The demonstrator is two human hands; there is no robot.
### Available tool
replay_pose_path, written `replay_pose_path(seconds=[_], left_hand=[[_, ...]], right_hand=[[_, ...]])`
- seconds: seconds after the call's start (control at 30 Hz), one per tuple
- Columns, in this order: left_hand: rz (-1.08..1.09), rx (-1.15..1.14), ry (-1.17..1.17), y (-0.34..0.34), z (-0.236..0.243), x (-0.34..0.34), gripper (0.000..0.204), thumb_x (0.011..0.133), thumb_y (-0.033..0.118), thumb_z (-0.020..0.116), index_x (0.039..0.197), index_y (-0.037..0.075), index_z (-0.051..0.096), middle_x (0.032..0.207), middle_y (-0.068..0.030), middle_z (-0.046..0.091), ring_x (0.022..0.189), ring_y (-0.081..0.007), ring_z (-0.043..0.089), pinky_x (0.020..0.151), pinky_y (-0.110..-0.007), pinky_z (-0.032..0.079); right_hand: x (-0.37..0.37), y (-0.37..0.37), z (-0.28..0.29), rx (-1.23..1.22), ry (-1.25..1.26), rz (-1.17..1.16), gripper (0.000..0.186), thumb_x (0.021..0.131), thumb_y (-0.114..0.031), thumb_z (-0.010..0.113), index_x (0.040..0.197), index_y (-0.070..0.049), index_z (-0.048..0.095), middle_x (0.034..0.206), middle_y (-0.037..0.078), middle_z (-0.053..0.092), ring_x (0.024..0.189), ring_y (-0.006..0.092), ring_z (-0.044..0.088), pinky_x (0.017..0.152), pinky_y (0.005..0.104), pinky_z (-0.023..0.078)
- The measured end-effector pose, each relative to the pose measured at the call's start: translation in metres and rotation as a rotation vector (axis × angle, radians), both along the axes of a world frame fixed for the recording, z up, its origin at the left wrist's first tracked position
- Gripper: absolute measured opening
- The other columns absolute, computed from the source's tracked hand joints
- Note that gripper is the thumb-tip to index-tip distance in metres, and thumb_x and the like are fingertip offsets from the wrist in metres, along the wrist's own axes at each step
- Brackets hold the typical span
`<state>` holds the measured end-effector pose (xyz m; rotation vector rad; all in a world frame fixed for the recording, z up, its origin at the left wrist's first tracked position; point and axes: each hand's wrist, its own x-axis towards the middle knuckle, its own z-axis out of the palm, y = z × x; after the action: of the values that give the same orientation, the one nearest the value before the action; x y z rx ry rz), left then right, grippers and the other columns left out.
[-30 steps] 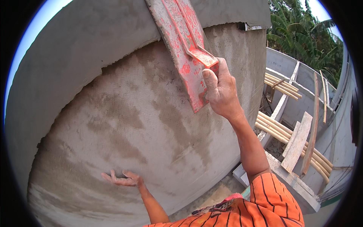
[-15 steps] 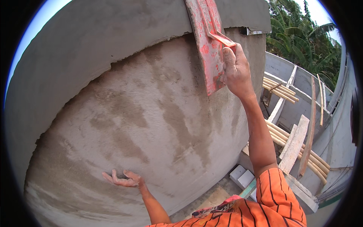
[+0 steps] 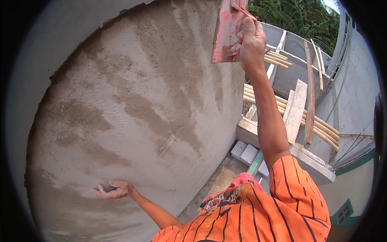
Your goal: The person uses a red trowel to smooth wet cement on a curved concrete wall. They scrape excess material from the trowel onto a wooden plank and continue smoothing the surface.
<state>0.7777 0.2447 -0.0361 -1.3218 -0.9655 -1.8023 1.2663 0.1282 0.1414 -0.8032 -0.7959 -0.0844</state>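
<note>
My right hand grips the handle of a red plastering float, its face smeared with grey. The float hangs near the wall's right side, its upper end cut off by the picture's edge. Low on the left, my left hand is open, palm up and fingers spread, powdered with grey. A dark patch shows in its palm; I cannot tell whether it is mortar or shadow. Before me stands a rough wall with damp brown streaks. A smoother grey plaster layer borders it in a ragged curve.
Beyond the wall's right edge lie wooden planks and several bamboo poles over block walls. Below, pale blocks and a green strip rest by the wall's foot. A block wall rises at far right.
The view has tilted down and rightward, so less of the smooth upper plaster shows. My right hand and the float have shifted rightward against the background. My left hand keeps its open pose.
</note>
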Motion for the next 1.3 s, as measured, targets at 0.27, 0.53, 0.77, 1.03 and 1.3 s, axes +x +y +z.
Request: replay_pose_path(seconds=[0.27,0.53,0.77,1.03,1.3], left_hand=[[-0.080,-0.057,-0.165,-0.017,0.005,0.040,0.043,0.080,0.006,0.055,0.122,0.002,0.045,0.145,-0.0225,0.035,0.138,-0.0402,0.032,0.112,-0.056,0.024],[-0.359,0.012,0.102,0.011,0.030,0.246,0.053,0.080,0.020,0.062,0.126,0.004,0.043,0.143,-0.0224,0.036,0.140,-0.0401,0.026,0.113,-0.055,0.019],[0.122,-0.046,0.070,0.040,0.021,0.274,0.054,0.080,0.032,0.059,0.126,0.008,0.046,0.147,-0.0237,0.034,0.141,-0.0411,0.024,0.106,-0.057,0.024],[-0.076,-0.060,-0.192,0.026,0.041,0.316,0.057,0.066,0.014,0.059,0.120,0.004,0.044,0.143,-0.0219,0.036,0.139,-0.0391,0.029,0.107,-0.053,0.028],[-0.627,0.032,0.000,0.013,0.040,0.484,0.055,0.071,0.001,0.053,0.124,0.003,0.039,0.143,-0.0220,0.034,0.138,-0.0357,0.031,0.115,-0.051,0.023]], right_hand=[[0.126,-0.189,-0.237,-0.616,0.478,-0.354,0.035,0.098,-0.039,0.056,0.104,-0.005,0.059,0.064,-0.004,0.047,0.047,0.0059,0.046,0.040,0.0243,0.043],[-0.012,-0.478,-0.610,-1.912,1.266,-0.102,0.037,0.087,-0.036,0.060,0.092,0.000,0.068,0.064,0.011,0.060,0.042,0.0221,0.052,0.041,0.0423,0.041],[-0.110,-0.525,-0.587,-1.813,1.502,0.127,0.039,0.084,-0.033,0.064,0.086,0.006,0.068,0.066,0.015,0.063,0.053,0.0228,0.060,0.050,0.0424,0.045],[0.124,-0.433,-0.561,-1.703,1.032,-0.296,0.047,0.081,-0.037,0.064,0.106,0.002,0.069,0.096,0.022,0.070,0.090,0.0304,0.069,0.079,0.0416,0.052],[0.327,-0.318,-0.509,-1.408,0.718,-0.316,0.044,0.086,-0.034,0.069,0.109,0.003,0.064,0.095,0.020,0.070,0.086,0.0276,0.068,0.077,0.0405,0.050]])
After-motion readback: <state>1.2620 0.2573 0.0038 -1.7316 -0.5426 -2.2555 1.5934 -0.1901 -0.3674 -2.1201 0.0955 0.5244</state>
